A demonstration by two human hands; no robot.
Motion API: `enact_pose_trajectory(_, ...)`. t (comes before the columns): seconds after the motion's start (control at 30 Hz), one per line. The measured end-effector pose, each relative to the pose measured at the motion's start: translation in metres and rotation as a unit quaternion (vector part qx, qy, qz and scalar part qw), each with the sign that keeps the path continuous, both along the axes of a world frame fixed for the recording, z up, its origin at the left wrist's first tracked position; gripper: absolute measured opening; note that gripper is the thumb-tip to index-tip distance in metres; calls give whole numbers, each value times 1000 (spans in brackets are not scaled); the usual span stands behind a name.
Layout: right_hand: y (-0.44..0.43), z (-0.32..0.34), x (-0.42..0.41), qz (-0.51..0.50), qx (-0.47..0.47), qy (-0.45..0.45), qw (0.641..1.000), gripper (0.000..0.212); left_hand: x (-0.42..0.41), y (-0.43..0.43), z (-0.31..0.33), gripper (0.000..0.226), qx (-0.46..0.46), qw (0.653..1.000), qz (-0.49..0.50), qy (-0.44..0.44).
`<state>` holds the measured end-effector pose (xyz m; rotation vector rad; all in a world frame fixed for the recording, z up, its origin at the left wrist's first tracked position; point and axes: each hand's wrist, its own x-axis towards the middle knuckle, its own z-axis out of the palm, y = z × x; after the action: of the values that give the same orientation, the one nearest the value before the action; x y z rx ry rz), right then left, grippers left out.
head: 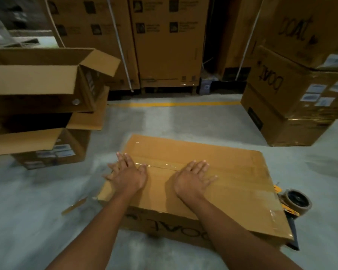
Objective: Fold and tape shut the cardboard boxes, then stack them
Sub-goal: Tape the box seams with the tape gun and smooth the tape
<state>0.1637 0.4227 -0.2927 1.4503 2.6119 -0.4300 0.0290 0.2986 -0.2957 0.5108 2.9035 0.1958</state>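
Both my hands lie flat on top of the closed cardboard box, which stands on the floor directly in front of me. My left hand presses near the box's left end and my right hand near the middle. The fingers are straight and a little spread, and they hold nothing.

The clear tape strip runs along the centre seam, which follows the long axis of the box, about 9 o'clock to 3 o'clock. Both palms sit on it. The part toward 3 o'clock is nearer to my right hand, so I think that hand should smooth it.

The tape dispenser lies at 4 o'clock from my right hand, just beside the box end. The stack of taped boxes waits at 2 o'clock (lifting comes later, I judge).
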Motion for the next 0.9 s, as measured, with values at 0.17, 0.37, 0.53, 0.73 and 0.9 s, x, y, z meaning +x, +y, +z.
enact_pose_trajectory(0.17,-42,-8,-51,278,22,20,960,67,-8,-8,0,81,-22,998,-48,18)
enact_pose_trajectory(0.37,-1,-7,-36,423,47,37,904,71,-32,-57,-7,68,-9,980,-198,20)
enact_pose_trajectory(0.53,-20,-10,-9,182,25,12,983,81,-3,-34,0,66,-39,965,-258,27)
enact_pose_trajectory(0.73,29,-6,45,399,21,24,916,73,19,-18,-2,62,-38,923,-382,27)
enact_pose_trajectory(0.9,62,-10,94,109,57,4,992,84,5,-26,-6,73,-28,963,-262,49)
